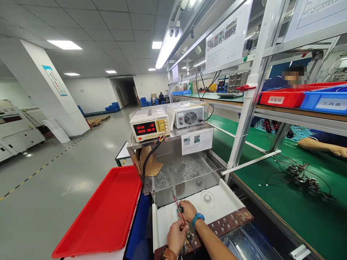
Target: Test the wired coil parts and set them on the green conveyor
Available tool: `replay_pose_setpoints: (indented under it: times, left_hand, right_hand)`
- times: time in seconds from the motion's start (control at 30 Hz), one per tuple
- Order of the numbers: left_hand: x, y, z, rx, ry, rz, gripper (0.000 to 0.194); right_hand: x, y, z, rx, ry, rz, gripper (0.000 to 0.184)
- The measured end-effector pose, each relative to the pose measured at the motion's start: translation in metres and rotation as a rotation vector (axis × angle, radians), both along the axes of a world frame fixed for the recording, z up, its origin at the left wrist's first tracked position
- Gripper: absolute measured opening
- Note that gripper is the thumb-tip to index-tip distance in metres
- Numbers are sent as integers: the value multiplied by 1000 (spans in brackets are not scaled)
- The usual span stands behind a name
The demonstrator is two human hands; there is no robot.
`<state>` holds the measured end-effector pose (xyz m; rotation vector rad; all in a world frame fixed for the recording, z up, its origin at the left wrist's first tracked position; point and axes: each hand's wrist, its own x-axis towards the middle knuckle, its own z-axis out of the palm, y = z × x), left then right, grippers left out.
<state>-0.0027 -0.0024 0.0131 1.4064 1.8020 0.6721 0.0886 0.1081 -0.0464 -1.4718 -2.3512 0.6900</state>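
Low in the frame, my right hand (187,211), with a blue wristband, presses its curled fingers on a small green and black part (179,209) that lies on a white platform (227,202). A thin red wire (177,206) runs from that part down to my left hand (176,236). That hand, with a brown strap at the wrist, pinches the wire beside a brown terminal strip (230,221). A clear-walled tank (184,177) stands just behind the platform.
An empty red tray (105,213) lies at my left. A power supply with red digits (149,126) and a fan unit (189,117) sit above the tank. At right, a green bench (284,202) holds wired parts (303,178), and another person's forearm (322,146) rests there.
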Motion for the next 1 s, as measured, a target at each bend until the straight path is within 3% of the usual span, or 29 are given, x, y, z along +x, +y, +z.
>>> replay_pose_setpoints:
  times: [0.83,1.0]
  left_hand:
    - [1,-2,5,-37,68,11,16]
    - [2,-2,6,-11,63,10,18]
  right_hand:
    - [0,1,-5,4,11,-2,30]
    - [1,-1,3,-20,-9,-8,30]
